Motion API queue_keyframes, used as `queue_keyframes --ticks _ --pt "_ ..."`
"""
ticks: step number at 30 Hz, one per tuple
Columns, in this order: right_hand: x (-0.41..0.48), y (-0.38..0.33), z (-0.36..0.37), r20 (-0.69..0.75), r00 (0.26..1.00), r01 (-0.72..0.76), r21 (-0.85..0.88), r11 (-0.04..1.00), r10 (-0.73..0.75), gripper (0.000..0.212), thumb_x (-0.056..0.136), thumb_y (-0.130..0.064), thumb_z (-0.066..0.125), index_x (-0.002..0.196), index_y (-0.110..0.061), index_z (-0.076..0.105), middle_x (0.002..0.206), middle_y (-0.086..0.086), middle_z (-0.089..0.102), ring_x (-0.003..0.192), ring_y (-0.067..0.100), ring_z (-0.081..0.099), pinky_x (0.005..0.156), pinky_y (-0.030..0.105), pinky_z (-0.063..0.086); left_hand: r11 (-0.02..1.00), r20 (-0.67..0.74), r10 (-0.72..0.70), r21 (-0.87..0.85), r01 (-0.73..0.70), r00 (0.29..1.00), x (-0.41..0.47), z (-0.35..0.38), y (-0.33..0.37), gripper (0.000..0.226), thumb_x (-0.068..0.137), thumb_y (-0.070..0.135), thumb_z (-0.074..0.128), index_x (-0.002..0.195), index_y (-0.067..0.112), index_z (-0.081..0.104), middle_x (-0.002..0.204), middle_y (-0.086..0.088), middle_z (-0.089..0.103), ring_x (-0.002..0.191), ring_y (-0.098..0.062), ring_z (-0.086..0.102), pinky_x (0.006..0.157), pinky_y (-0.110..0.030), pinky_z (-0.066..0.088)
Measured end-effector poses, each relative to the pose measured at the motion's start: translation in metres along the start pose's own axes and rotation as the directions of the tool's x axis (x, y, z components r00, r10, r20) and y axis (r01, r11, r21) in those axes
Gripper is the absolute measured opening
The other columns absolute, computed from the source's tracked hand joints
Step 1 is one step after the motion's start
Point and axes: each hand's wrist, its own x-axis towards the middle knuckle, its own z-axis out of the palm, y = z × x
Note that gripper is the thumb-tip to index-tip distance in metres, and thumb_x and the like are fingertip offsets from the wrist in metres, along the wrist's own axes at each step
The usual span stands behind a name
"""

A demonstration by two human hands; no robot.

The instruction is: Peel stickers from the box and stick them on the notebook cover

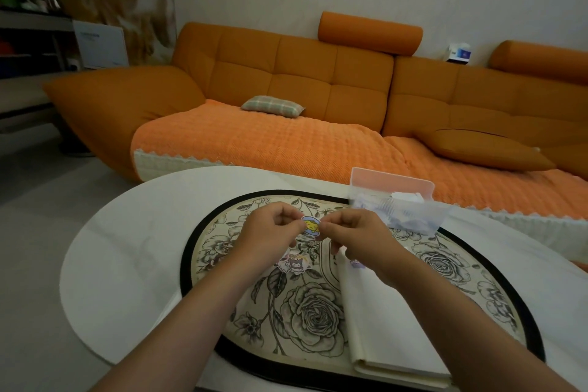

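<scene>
A small round sticker (311,226) with a blue rim and a yellow figure hangs between my two hands above the mat. My left hand (273,234) pinches its left edge, my right hand (351,234) pinches its right edge. Below my right forearm lies the white notebook (386,325), with a small purple sticker (355,262) near its top edge. Another sticker (294,262) with a dark cartoon figure lies on the mat under my left hand. The clear plastic sticker box (402,207), its pink lid standing open, sits at the back right and holds several stickers.
A round floral mat (318,302) with a black rim covers the middle of the white oval table (127,258). An orange sofa (302,99) with a small plaid cushion (272,106) stands right behind the table. Shelves and a white board are at the far left.
</scene>
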Motion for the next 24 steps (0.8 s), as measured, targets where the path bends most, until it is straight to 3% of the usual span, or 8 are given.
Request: queue_keyframes --ticks 3,6,10,13,17,21,24 --pt "-0.004 0.002 -0.010 -0.036 0.999 -0.018 0.041 0.999 0.020 0.009 0.091 -0.018 0.071 0.085 -0.015 0.076 0.075 0.003 0.075 0.057 0.014 0.055 0.044 0.021 0.035 0.999 0.040 0.028 0.019 -0.029 0.999 -0.001 0.011 0.004 0.005 0.090 0.017 0.069 0.088 0.021 0.067 0.083 -0.006 0.073 0.062 -0.012 0.063 0.054 -0.022 0.047" --pt "-0.008 0.005 -0.019 -0.060 0.998 0.012 -0.002 1.000 -0.012 0.010 0.092 -0.013 0.069 0.085 -0.009 0.075 0.059 -0.002 0.068 0.045 0.007 0.051 0.039 0.016 0.036 0.996 0.073 0.071 0.051 -0.074 0.995 0.000 0.023 0.007 0.010 0.089 0.019 0.069 0.088 0.029 0.067 0.074 0.003 0.071 0.061 -0.013 0.061 0.057 -0.030 0.051" --pt "-0.009 0.014 -0.027 -0.118 0.992 0.053 0.015 0.998 -0.051 0.009 0.089 -0.010 0.071 0.082 -0.011 0.077 0.072 0.011 0.073 0.053 0.014 0.053 0.043 0.018 0.040 0.983 0.051 0.104 0.146 -0.110 0.993 0.003 0.039 0.009 0.006 0.088 0.029 0.071 0.083 0.033 0.071 0.074 0.008 0.070 0.064 -0.007 0.062 0.065 -0.033 0.056" --pt "-0.007 0.021 -0.033 -0.161 0.985 0.057 -0.029 0.998 -0.061 0.013 0.088 -0.011 0.070 0.079 -0.015 0.078 0.071 0.011 0.072 0.053 0.014 0.054 0.046 0.024 0.044 0.977 0.036 0.106 0.180 -0.111 0.994 0.006 0.051 0.012 0.008 0.086 0.029 0.073 0.078 0.033 0.071 0.073 0.011 0.069 0.061 -0.004 0.059 0.063 -0.033 0.055" --pt "-0.005 0.031 -0.044 -0.205 0.972 0.078 -0.187 0.979 -0.117 0.011 0.087 -0.016 0.070 0.081 -0.021 0.078 0.070 0.000 0.073 0.049 0.006 0.056 0.045 0.020 0.046 0.968 0.058 0.116 0.219 -0.126 0.992 0.008 0.065 0.015 0.009 0.084 0.034 0.072 0.076 0.032 0.071 0.070 0.016 0.068 0.061 -0.002 0.057 0.065 -0.035 0.054" --pt "-0.005 0.038 -0.051 -0.242 0.950 0.097 -0.381 0.919 -0.200 0.008 0.085 -0.027 0.072 0.085 -0.030 0.079 0.072 -0.016 0.072 0.052 0.006 0.063 0.049 0.028 0.053 0.959 0.049 0.116 0.254 -0.125 0.992 0.009 0.076 0.016 0.013 0.084 0.038 0.072 0.073 0.031 0.071 0.070 0.013 0.071 0.068 -0.007 0.065 0.067 -0.034 0.054" --pt "-0.008 0.039 -0.053 -0.277 0.935 0.089 -0.420 0.903 -0.221 0.008 0.085 -0.032 0.072 0.087 -0.036 0.078 0.071 -0.024 0.070 0.055 0.000 0.065 0.051 0.023 0.051 0.955 0.036 0.123 0.268 -0.128 0.992 0.010 0.081 0.017 0.012 0.084 0.037 0.073 0.074 0.030 0.071 0.071 0.012 0.070 0.068 -0.005 0.063 0.066 -0.032 0.053"
